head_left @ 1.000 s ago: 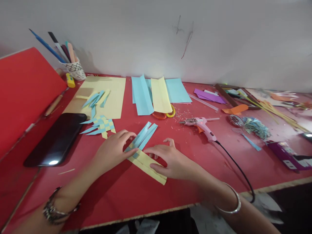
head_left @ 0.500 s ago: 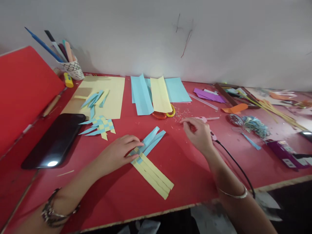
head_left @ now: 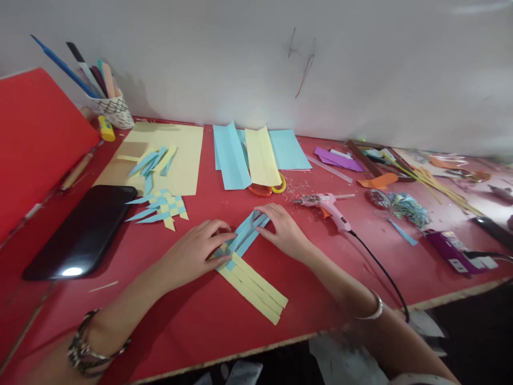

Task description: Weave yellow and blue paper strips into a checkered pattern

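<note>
Blue paper strips (head_left: 249,234) and yellow paper strips (head_left: 256,289) are woven together at one corner in front of me, the yellow ones running toward the table's front edge. On the woven corner rest the fingertips and thumb of my left hand (head_left: 196,247), closed around its left side. My right hand (head_left: 282,229) pinches the far ends of the blue strips, one of which bends up between the fingers. Left of them lies a small woven blue and yellow fish-like piece (head_left: 162,206).
A pink glue gun (head_left: 326,206) with a black cord lies to the right. Folded blue paper (head_left: 232,160), yellow paper (head_left: 262,158) and scissors (head_left: 280,184) are at the back. A black phone (head_left: 86,230) and a pen cup (head_left: 116,109) stand on the left.
My right hand has moved left from beside the glue gun to the blue strips and taken hold of their ends. My left hand has stayed on the woven corner.
</note>
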### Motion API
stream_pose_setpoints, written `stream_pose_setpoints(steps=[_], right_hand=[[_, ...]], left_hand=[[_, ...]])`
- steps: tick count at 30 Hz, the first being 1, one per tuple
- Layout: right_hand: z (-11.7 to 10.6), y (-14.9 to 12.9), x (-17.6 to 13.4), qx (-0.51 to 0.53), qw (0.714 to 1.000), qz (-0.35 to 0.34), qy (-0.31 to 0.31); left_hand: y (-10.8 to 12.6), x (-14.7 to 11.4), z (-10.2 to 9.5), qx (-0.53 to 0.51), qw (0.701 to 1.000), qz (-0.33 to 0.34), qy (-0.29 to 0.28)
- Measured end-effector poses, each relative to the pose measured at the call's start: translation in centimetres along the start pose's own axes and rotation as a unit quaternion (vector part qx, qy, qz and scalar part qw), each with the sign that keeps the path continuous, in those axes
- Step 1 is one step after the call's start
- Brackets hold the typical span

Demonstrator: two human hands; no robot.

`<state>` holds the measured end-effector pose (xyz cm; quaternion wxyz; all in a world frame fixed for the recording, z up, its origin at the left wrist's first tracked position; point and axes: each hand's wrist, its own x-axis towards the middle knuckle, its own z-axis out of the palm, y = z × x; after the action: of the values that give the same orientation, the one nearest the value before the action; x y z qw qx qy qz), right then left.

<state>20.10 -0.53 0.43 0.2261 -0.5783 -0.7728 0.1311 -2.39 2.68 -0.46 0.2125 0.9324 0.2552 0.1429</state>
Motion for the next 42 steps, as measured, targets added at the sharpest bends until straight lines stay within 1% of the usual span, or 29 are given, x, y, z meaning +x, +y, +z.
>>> stream_pose_setpoints(steps=[3,6,9,11,15,19,21,24,26,28,30,33,35,37,39,40,41,42], right_hand=[[0.1,-0.3,0.2,0.025,0.999,0.017,-0.013],[-0.1,-0.5,0.2,0.061,0.997,0.048,-0.024],[-0.3,-0.7,0.1,0.068,0.994,0.079,-0.025],[-0.5,-0.7,0.0,0.047,0.994,0.099,-0.022],[-0.4,-0.4,0.0,-0.029,0.990,0.140,-0.009],[-0.5,-0.1,0.0,-0.066,0.986,0.152,-0.012],[-0.6,0.0,-0.1,-0.076,0.985,0.153,-0.004],[-0.8,-0.2,-0.4,-0.076,0.988,0.131,0.027],[-0.8,-0.4,-0.6,-0.065,0.994,0.077,0.039],[-0.8,-0.4,-0.7,-0.058,0.998,0.011,0.028],[-0.7,-0.4,-0.8,-0.069,0.997,-0.032,-0.004],[-0.6,-0.4,-0.7,-0.094,0.994,-0.039,-0.040],[-1.0,-0.3,-0.6,-0.093,0.995,-0.032,-0.016],[-2.0,0.0,-0.5,-0.090,0.995,-0.010,0.046],[-3.5,0.6,-0.7,-0.115,0.987,0.049,0.105],[-4.3,1.1,-0.9,-0.146,0.977,0.098,0.117],[-5.2,1.7,-1.2,-0.189,0.963,0.158,0.113],[-6.1,2.4,-1.7,-0.235,0.941,0.224,0.096]], left_hand=[[-0.1,-0.1,0.0,0.000,1.000,0.010,-0.001],[-0.1,-0.1,0.0,-0.011,1.000,0.014,-0.003],[-0.1,-0.1,0.0,-0.026,0.999,0.022,-0.006],[-0.1,-0.1,0.0,-0.038,0.999,0.023,-0.007],[-0.1,0.0,0.1,-0.062,0.998,0.010,-0.012],[-0.2,0.0,0.1,-0.076,0.997,-0.009,-0.015],[-0.3,-0.1,0.2,-0.071,0.997,-0.003,-0.009],[-0.3,-0.1,0.1,-0.057,0.998,0.029,-0.021],[-0.3,-0.1,0.0,-0.052,0.997,0.042,-0.037],[-0.2,0.0,-0.1,-0.052,0.997,0.047,-0.043],[-0.1,0.2,-0.3,-0.053,0.997,0.050,-0.040],[0.0,0.2,-0.5,-0.061,0.996,0.057,-0.027],[0.0,0.2,-0.6,-0.067,0.996,0.061,-0.020],[0.0,0.1,-0.5,-0.072,0.995,0.060,-0.019],[0.0,0.0,-0.5,-0.076,0.996,0.042,-0.014],[0.0,0.0,-0.4,-0.081,0.996,0.034,-0.015],[0.1,0.0,-0.4,-0.084,0.996,0.024,-0.017],[0.1,0.0,-0.5,-0.085,0.996,0.017,-0.019]])
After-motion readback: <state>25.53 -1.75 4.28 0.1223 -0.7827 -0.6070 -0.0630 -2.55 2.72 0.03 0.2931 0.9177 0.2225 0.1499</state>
